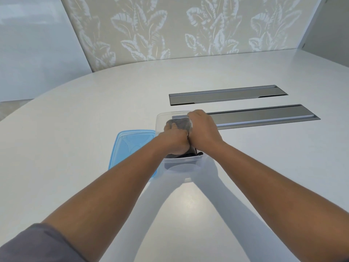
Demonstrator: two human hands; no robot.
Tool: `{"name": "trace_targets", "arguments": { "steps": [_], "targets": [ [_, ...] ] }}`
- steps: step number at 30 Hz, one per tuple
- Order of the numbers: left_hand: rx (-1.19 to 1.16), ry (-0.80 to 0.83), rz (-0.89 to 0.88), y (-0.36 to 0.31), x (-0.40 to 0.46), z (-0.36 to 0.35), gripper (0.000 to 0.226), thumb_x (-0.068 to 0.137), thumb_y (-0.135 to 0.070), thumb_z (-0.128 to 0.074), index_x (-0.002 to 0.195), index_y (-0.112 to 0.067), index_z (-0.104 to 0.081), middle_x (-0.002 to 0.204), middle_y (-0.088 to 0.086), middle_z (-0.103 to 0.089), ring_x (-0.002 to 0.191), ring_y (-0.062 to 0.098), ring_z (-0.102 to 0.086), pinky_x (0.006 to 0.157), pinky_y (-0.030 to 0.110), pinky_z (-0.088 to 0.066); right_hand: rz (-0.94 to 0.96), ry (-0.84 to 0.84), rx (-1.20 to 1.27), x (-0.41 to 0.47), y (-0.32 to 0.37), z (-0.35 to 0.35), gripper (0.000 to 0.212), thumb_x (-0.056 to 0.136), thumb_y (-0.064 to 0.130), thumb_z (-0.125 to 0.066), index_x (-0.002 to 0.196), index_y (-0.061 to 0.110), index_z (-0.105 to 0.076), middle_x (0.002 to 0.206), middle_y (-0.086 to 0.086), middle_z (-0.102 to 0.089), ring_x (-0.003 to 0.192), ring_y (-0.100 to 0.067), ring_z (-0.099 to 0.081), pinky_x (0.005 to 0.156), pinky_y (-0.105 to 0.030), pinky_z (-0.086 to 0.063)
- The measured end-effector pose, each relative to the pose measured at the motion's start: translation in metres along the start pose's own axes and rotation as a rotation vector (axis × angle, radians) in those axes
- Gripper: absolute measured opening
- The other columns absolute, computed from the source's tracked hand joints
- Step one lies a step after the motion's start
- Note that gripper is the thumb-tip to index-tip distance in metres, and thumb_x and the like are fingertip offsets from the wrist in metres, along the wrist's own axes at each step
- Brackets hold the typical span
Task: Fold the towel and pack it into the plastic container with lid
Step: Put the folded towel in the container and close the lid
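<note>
A clear plastic container (160, 118) stands on the white table in the middle of the head view. Inside it lies a folded grey towel (180, 123), with a dark part showing at the near wall. My left hand (174, 139) and my right hand (203, 130) are side by side over the container, both pressed down on the towel with fingers curled into it. The hands hide most of the towel and the container's middle. A blue lid (132, 146) lies flat on the table, touching the container's left side.
Two long grey metal cable slots (226, 95) (264, 115) are set into the table (75, 129) behind and to the right of the container. A leaf-patterned wall panel (188, 29) stands beyond the table's curved far edge.
</note>
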State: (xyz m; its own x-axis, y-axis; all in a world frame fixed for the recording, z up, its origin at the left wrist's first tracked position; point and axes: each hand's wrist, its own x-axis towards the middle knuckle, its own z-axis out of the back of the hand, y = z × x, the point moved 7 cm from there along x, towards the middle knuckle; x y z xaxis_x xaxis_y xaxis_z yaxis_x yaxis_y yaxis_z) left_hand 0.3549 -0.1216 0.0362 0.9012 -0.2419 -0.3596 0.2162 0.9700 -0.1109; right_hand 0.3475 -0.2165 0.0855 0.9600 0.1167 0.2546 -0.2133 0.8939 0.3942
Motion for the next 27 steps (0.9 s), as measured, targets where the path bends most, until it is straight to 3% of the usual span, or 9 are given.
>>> {"name": "trace_targets", "arguments": {
  "steps": [2,4,8,11,14,18,22,25,27],
  "targets": [
    [-0.076,0.062,-0.066,-0.005,-0.004,-0.003,0.054,0.104,-0.044,-0.033,0.157,-0.043,-0.026,0.170,0.016,-0.008,0.156,0.042,0.005,0.124,0.058,-0.011,-0.094,-0.008,0.090,-0.001,-0.012,-0.001,0.048,0.082,0.000,-0.057,0.130,0.003,-0.055,0.135,-0.013,-0.053,0.122,-0.035,-0.052,0.094,-0.040,-0.048],
    [-0.072,0.141,-0.042,-0.003,-0.007,-0.011,0.058,0.101,-0.060,-0.030,0.156,-0.055,-0.013,0.172,0.012,0.006,0.155,0.043,0.013,0.123,0.061,-0.005,-0.178,0.045,0.180,-0.004,-0.020,-0.008,0.061,0.085,0.004,-0.058,0.144,0.006,-0.043,0.143,-0.013,-0.048,0.125,-0.034,-0.051,0.090,-0.038,-0.045],
    [0.000,0.195,0.015,-0.001,-0.012,-0.019,0.075,0.092,-0.079,-0.030,0.156,-0.057,0.000,0.171,0.005,0.018,0.154,0.041,0.017,0.122,0.060,-0.004,-0.278,0.129,0.289,-0.007,-0.031,-0.020,0.065,0.083,0.005,-0.061,0.144,0.008,-0.039,0.120,-0.013,-0.061,0.094,-0.028,-0.056,0.060,-0.031,-0.040],
    [0.047,0.207,0.037,-0.002,-0.009,-0.020,0.081,0.090,-0.082,-0.030,0.158,-0.054,0.004,0.170,0.003,0.021,0.155,0.041,0.016,0.122,0.058,-0.007,-0.304,0.144,0.323,-0.007,-0.033,-0.022,0.065,0.082,0.005,-0.058,0.144,0.008,-0.040,0.115,-0.012,-0.061,0.091,-0.027,-0.056,0.061,-0.032,-0.039],
    [0.097,0.198,0.039,-0.001,-0.005,-0.024,0.081,0.092,-0.080,-0.031,0.159,-0.050,0.005,0.170,0.004,0.022,0.155,0.042,0.015,0.122,0.058,-0.007,-0.380,0.133,0.480,-0.012,-0.037,-0.024,0.055,0.071,0.010,-0.051,0.126,0.014,-0.052,0.102,-0.003,-0.063,0.084,-0.020,-0.059,0.058,-0.030,-0.039],
    [0.124,0.163,0.030,0.000,0.000,-0.028,0.077,0.098,-0.069,-0.031,0.159,-0.045,0.010,0.170,0.004,0.022,0.153,0.046,0.013,0.120,0.062,-0.010,-0.440,0.121,0.634,-0.014,-0.042,-0.030,0.037,0.078,0.006,-0.047,0.110,0.020,-0.057,0.092,0.003,-0.064,0.081,-0.015,-0.059,0.057,-0.028,-0.040],
    [0.153,0.164,0.019,0.000,0.000,-0.034,0.071,0.101,-0.066,-0.020,0.159,-0.044,0.013,0.169,0.003,0.023,0.153,0.046,0.016,0.120,0.063,-0.006,-0.433,0.150,0.619,-0.012,-0.041,-0.034,0.045,0.083,0.002,-0.048,0.123,0.020,-0.052,0.103,0.002,-0.062,0.088,-0.017,-0.059,0.058,-0.028,-0.040],
    [0.127,0.137,0.004,0.000,-0.002,-0.031,0.071,0.102,-0.062,-0.028,0.160,-0.042,0.008,0.170,0.005,0.020,0.154,0.045,0.012,0.120,0.063,-0.007,-0.434,0.170,0.589,-0.011,-0.042,-0.034,0.056,0.082,0.000,-0.053,0.135,0.016,-0.047,0.118,-0.006,-0.061,0.094,-0.022,-0.058,0.058,-0.028,-0.038],
    [0.128,0.102,-0.012,-0.003,-0.003,-0.023,0.073,0.098,-0.068,-0.033,0.161,-0.045,-0.003,0.172,0.005,0.012,0.155,0.044,0.003,0.119,0.060,-0.016,-0.430,0.185,0.546,-0.010,-0.043,-0.034,0.056,0.082,-0.001,-0.059,0.133,0.015,-0.047,0.117,-0.007,-0.060,0.090,-0.020,-0.058,0.057,-0.029,-0.039]
  ]
}}
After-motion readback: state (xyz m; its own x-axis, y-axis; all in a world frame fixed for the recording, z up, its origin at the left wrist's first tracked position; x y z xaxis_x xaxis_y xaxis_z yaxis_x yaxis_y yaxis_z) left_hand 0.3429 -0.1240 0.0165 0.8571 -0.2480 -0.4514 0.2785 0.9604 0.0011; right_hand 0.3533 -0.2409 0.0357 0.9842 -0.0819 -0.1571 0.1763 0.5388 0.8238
